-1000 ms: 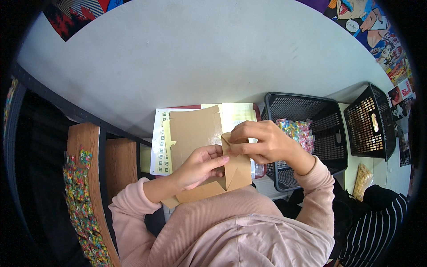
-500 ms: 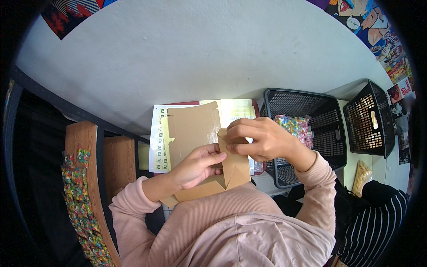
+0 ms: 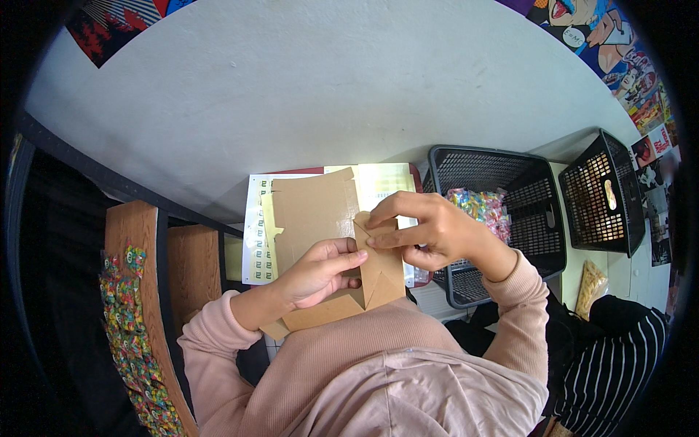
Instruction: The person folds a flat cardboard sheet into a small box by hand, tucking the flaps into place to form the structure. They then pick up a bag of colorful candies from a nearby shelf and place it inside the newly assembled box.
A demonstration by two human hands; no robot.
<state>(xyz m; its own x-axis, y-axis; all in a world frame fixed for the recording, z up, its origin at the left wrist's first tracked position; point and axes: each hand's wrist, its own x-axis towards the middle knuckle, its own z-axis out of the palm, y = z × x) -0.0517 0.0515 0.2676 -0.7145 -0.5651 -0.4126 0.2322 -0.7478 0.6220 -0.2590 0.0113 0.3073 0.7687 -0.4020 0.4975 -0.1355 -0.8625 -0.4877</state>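
Observation:
A brown cardboard box, partly folded, sits close to my body with its broad panel raised at the far side. My left hand grips the inner side of the right wall, thumb on top and fingers curled inside. At that wall's far corner, my right hand pinches the small folded flap, with index finger and thumb pressed on the cardboard. The near wall stands up along my front, and a loose flap sticks out at its left end. Some of the box's inside is hidden behind my left hand.
Printed sheets lie beneath the box. To the right stands a black basket with colourful wrapped packets; beyond it is a smaller black basket. A bag of yellowish pieces lies near it. Candy packets hang beside a wooden shelf at left.
The fingers of my right hand have shifted slightly on the corner flap, the index finger straighter. My left hand keeps its hold. The whole view has moved a little.

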